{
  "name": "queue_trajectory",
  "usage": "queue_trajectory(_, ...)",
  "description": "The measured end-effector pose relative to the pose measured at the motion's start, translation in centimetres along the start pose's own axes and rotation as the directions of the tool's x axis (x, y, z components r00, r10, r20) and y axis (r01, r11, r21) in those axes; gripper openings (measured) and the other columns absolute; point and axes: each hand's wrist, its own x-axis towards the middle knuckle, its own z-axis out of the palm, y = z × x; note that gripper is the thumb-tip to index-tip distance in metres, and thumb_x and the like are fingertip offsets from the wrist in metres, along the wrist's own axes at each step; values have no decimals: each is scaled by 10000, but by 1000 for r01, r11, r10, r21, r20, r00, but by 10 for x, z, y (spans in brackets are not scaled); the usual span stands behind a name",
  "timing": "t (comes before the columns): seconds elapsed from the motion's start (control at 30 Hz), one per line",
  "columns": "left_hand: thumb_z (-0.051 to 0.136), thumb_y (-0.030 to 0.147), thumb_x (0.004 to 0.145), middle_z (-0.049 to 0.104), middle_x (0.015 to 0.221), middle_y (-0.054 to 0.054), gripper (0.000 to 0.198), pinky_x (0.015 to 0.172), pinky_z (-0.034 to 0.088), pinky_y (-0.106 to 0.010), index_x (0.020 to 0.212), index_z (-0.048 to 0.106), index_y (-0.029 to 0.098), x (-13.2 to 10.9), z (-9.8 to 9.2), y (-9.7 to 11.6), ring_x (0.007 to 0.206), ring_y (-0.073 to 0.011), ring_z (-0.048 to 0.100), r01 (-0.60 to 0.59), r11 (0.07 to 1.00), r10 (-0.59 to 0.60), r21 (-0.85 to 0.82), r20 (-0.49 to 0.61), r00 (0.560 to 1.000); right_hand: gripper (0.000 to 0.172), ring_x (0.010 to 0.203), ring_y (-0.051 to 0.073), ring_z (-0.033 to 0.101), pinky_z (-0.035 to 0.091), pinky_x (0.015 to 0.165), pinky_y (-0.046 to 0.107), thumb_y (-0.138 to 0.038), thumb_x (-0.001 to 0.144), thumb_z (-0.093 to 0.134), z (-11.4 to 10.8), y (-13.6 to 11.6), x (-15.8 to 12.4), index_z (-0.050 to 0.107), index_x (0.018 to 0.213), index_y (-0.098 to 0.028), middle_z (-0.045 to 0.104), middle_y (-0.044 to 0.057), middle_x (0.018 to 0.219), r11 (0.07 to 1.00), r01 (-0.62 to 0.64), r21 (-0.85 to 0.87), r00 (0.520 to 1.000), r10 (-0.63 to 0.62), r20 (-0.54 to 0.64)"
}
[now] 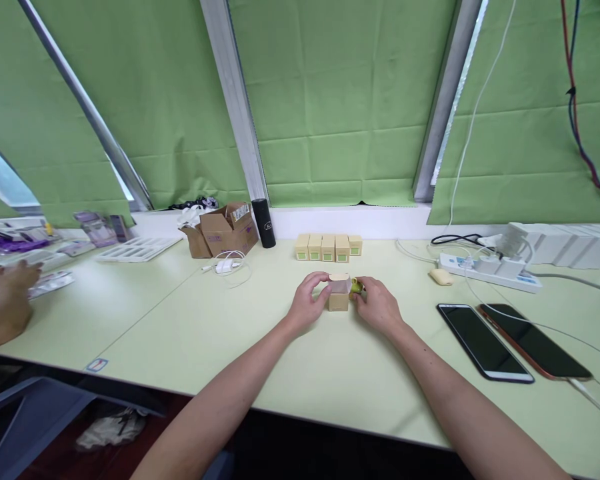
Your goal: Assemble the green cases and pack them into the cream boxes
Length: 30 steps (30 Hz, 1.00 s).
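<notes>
A small brown cardboard box stands on the table in front of me, its top flap raised. My left hand grips it from the left, thumb and fingers at the upper edge. Just right of the opening, my right hand pinches a small yellow-green object, partly hidden by the fingers; its kind I cannot make out. Behind the hands, several small tan boxes with green-marked labels stand side by side.
Two phones lie to the right, near a white power strip with cables and a cream case. Back left are an opened carton, a black bottle and a white charger. Another person's hand works at far left.
</notes>
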Motion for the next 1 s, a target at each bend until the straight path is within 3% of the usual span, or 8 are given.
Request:
queue_trajectory(0.27,602,358,981,678,977,-76,216,944,491,-337,869,660,183,2,-1,6,985,-199,640,-10,999,12,30,-77,997,334,1187,281,611,455,815,342,-207,943,571,-4,-3,0,619,1274,-207,694,103,1282,1000,1,-9,1000,-1,16)
queue_trajectory(0.5,621,291,942,690,955,-77,146,924,486,-328,879,678,172,3,-3,7,966,-201,641,14,999,-17,-41,-81,997,333,1191,290,611,463,811,354,-213,943,571,-1,0,0,615,1273,-212,692,106,1287,1000,17,-26,1000,-17,3)
queue_trajectory(0.67,624,254,895,697,1101,-111,208,959,466,-334,1063,697,155,4,-4,2,1064,-221,628,150,968,-152,-202,3,988,334,1190,294,615,473,808,360,-212,944,568,0,2,0,613,1275,-207,691,112,1304,999,26,-32,1000,-26,0)
queue_trajectory(0.87,747,303,804,677,1011,-59,512,844,452,-291,1281,601,184,4,-4,-7,921,-184,630,350,837,-291,-422,198,936,345,1204,296,614,487,825,369,-193,946,552,1,2,1,610,1286,-210,688,114,1309,999,28,-26,1000,-28,-9)
queue_trajectory(1.0,822,384,764,710,1096,-93,638,848,464,-300,1325,585,191,3,-6,-7,933,-203,667,424,772,-332,-474,268,904,338,1216,293,610,486,843,365,-186,950,544,1,2,1,607,1282,-202,683,119,1318,1000,30,-10,1000,-30,-1)
